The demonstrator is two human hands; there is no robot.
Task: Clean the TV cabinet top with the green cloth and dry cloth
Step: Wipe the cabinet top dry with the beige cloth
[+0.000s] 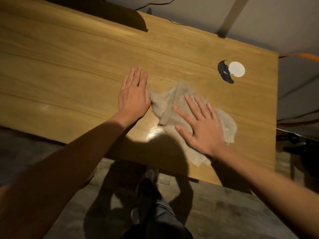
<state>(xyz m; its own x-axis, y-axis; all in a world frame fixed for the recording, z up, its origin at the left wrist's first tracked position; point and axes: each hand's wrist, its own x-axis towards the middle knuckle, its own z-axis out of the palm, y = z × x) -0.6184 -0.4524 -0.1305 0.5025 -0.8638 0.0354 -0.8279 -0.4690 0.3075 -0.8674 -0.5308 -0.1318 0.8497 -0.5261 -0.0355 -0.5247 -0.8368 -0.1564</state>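
A pale beige cloth [170, 102] lies crumpled on the wooden cabinet top [69, 66], near its front right part. My right hand [200, 126] presses flat on the cloth with fingers spread and straight. My left hand [133, 94] lies flat on the wood just left of the cloth, fingers straight, its thumb side touching the cloth's left edge. One corner of the cloth reaches the cabinet's front edge. No green cloth is in view.
A round cable hole with a white disc [236, 69] and a black cover [225, 72] beside it sits near the right end. A dark object [120, 16] stands at the back. The cabinet's right edge [276, 100] is close. A wall runs behind.
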